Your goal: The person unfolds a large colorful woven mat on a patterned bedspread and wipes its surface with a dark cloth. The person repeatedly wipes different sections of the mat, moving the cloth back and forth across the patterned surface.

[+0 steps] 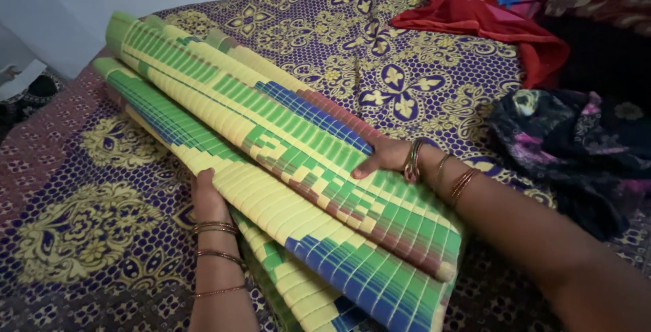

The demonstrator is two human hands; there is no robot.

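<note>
A woven plastic mat (271, 135) in yellow, green, blue and red stripes lies folded in long layers across a bed, running from upper left to lower right. My left hand (205, 193) grips the mat's near edge, with fingers tucked under a fold. My right hand (380, 159) rests flat on the top layer at its far side, fingers pressed against the weave. Both wrists carry thin metal bangles.
The bed is covered by a purple and yellow floral sheet (102, 223). A red cloth (488, 16) is heaped at the upper right and a dark flowered cloth (576, 139) lies at the right. A pale wall (68, 0) stands behind.
</note>
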